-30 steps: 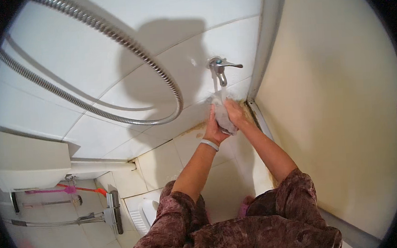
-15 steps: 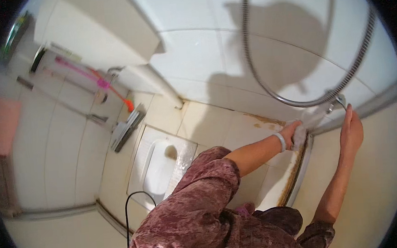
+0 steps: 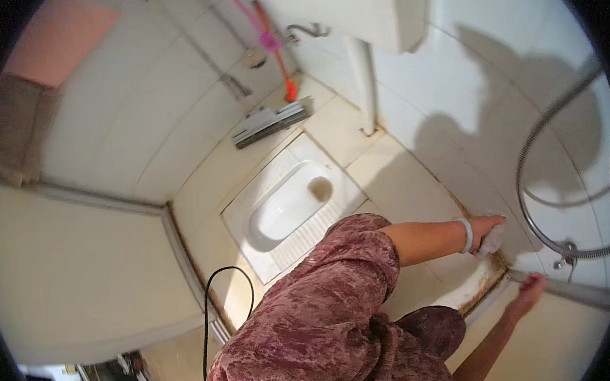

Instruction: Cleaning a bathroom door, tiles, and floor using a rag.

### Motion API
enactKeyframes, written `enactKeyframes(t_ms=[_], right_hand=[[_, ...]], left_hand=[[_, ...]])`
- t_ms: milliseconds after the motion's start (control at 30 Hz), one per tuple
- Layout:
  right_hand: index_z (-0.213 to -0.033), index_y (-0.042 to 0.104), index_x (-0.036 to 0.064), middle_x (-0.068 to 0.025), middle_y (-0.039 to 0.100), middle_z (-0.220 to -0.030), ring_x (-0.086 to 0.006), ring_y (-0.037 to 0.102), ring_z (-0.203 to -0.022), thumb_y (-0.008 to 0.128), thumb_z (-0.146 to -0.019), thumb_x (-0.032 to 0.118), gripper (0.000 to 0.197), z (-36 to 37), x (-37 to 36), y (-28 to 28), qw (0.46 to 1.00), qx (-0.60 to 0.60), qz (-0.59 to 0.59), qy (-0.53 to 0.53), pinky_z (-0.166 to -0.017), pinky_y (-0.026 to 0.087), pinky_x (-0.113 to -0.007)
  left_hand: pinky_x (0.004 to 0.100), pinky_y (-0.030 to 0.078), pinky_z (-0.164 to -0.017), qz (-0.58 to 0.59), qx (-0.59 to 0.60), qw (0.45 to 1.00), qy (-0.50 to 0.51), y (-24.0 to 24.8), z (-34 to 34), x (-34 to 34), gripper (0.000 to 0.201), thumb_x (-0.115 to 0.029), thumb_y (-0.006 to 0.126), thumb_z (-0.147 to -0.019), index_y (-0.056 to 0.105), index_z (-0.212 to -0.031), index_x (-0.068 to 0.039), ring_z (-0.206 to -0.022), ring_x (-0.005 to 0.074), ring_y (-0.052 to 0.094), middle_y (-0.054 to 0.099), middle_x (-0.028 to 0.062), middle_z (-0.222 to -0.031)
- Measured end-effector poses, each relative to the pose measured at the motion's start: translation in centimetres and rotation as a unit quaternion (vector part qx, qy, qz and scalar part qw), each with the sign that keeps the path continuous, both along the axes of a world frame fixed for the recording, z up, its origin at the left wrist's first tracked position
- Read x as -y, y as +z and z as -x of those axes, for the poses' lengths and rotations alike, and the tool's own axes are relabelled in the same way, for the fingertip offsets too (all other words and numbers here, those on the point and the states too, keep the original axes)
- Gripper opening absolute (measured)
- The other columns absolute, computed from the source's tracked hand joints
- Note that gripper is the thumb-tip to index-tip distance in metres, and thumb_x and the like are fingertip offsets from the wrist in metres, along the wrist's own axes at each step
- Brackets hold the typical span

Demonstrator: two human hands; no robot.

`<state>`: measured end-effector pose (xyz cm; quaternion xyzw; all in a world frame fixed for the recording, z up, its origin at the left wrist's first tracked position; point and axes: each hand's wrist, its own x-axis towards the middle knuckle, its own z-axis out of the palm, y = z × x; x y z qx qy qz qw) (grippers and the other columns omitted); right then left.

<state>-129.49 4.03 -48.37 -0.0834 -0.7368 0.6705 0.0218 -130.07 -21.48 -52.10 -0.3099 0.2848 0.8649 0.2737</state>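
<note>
Grey cloth (image 3: 494,240) bunched in left hand (image 3: 484,231), fingers closed round it, right of frame. Pale band (image 3: 468,235) on that wrist. Right hand (image 3: 532,290) lower right, blurred, near tap (image 3: 566,262); can't tell spread or closed. Hose (image 3: 520,181) loops far right. Squat toilet (image 3: 282,211) centre, mop (image 3: 271,125) above it.

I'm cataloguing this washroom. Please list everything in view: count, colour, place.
Cloth: one, grey, lower right
Tap: one, silver, right wall
Shower hose: one, silver, far right
Squat toilet: one, white, centre floor
Mop: one, grey, beyond toilet
Tool: one, orange, by mop
Stick: one, pink, top centre
Tank: one, white, top centre
Pipe: one, white, below tank
Blurred object: one, pink, upper left
Cable: one, black, lower left
Wristband: one, pale, left wrist
Garment: one, maroon, bottom centre
Left hand: one, bare, gripping cloth
Right hand: one, blurred, near tap
</note>
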Motion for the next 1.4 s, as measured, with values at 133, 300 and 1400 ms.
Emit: enactKeyframes(t_ms=[133,300,1400], right_hand=[[-0.13,0.046,0.0072,-0.011,0.052,-0.126,-0.0204,0.051,-0.113,0.042,-0.092,0.057,0.062,-1.3,12.5,-1.8,0.972,0.162,0.059,0.163,-0.09,0.042,-0.033],[-0.141,0.033,0.0067,-0.017,0.038,-0.142,-0.0349,0.039,-0.129,0.044,-0.09,0.057,0.072,1.1,23.7,0.8,0.797,0.288,0.395,0.354,-0.107,0.03,-0.049],[-0.088,0.057,-0.0023,-0.0182,0.061,-0.08,-0.0309,0.059,-0.072,0.07,-0.063,0.015,0.033,-12.5,60.3,13.2,0.679,-0.112,-0.159,0.708,-0.069,0.048,-0.037]], left_hand=[[0.044,0.048,-0.066,-0.052,-0.034,0.998,-0.007,3.9,-2.3,4.8,0.031,-0.046,0.067,-0.08,0.061,-0.093,-0.019,-0.079,0.0186,0.061,0.064,0.0016,-0.088],[0.0434,0.05,-0.074,-0.056,-0.074,0.995,0.029,6.9,-5.6,10.0,0.031,-0.038,0.069,-0.081,0.06,-0.103,-0.018,-0.086,0.0199,0.062,0.065,0.0013,-0.097],[0.0412,0.048,-0.086,0.594,0.096,0.74,0.299,15.1,-22.9,32.1,0.056,-0.029,0.075,-0.067,0.056,-0.11,0.002,-0.1,0.0369,0.06,0.063,0.0215,-0.105]])
